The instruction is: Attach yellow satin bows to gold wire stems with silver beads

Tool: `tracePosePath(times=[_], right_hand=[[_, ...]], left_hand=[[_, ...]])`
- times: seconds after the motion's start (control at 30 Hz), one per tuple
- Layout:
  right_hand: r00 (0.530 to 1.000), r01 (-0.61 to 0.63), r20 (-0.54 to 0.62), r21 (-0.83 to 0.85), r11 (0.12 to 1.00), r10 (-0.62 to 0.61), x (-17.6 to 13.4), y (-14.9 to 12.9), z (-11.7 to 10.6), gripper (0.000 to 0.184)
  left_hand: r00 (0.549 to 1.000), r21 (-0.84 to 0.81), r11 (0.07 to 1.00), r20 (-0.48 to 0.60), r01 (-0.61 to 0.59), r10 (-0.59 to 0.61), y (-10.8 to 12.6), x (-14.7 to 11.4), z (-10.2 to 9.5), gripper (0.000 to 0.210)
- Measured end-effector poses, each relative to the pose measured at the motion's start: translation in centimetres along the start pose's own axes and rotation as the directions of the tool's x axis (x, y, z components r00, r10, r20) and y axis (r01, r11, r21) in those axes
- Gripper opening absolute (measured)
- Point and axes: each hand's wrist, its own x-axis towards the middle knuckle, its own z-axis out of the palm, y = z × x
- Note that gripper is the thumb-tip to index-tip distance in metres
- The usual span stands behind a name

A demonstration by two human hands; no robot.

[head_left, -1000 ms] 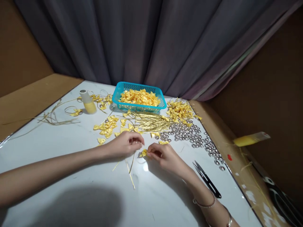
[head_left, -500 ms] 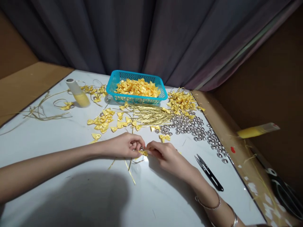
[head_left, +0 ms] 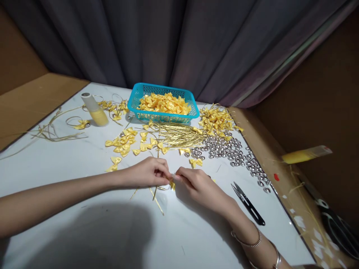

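Note:
My left hand (head_left: pixel 151 172) is closed in a pinch, its fingertips at a small yellow ribbon bow (head_left: pixel 172 185) that hangs just under them. Gold cord (head_left: pixel 157 201) trails below this hand, with loose ends on the table. My right hand (head_left: pixel 199 184) is closed too, thumb and forefinger pinched against the left fingertips. The cord it grips between them is mostly hidden by the fingers. Both hands are low over the white table (head_left: pixel 182 228).
A blue basket (head_left: pixel 164 118) holds many bows. Gold cords (head_left: pixel 179 135), silver bells (head_left: pixel 224 149) and finished bow loops (head_left: pixel 215 119) lie before it. Black thread snips (head_left: pixel 249 204) lie right of my right hand. A glue bottle (head_left: pixel 95 110) stands at the left; another yellow tube (head_left: pixel 307 154) is far right.
My fingertips have come together, and the left fingers now cover the silver bell seen between the hands before. The bow has turned to hang down below the fingertips.

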Motion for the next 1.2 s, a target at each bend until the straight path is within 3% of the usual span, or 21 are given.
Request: tracePosePath(times=[0.37, 0.7, 1.2], right_hand=[[0.999, 0.040, -0.028, 0.054, 0.998, -0.039, -0.05, 0.15, -0.06, 0.025], [0.997, 0.038, -0.071, 0.166, 0.985, -0.026, 0.42, 0.45, 0.24, 0.031], [0.998, 0.046, -0.048, 0.282, 0.958, -0.034, 0.48, 0.46, 0.70, 0.030]], left_hand=[[1.000, -0.015, 1.000, 0.024, 0.019, -0.019, -0.03, -0.14, -0.04, 0.022], [0.999, 0.027, 0.999, 0.037, -0.031, 0.030, -0.33, 0.01, -0.12, 0.024], [0.995, 0.026, 0.996, 0.054, -0.089, 0.088, -0.65, 0.06, -0.32, 0.019]])
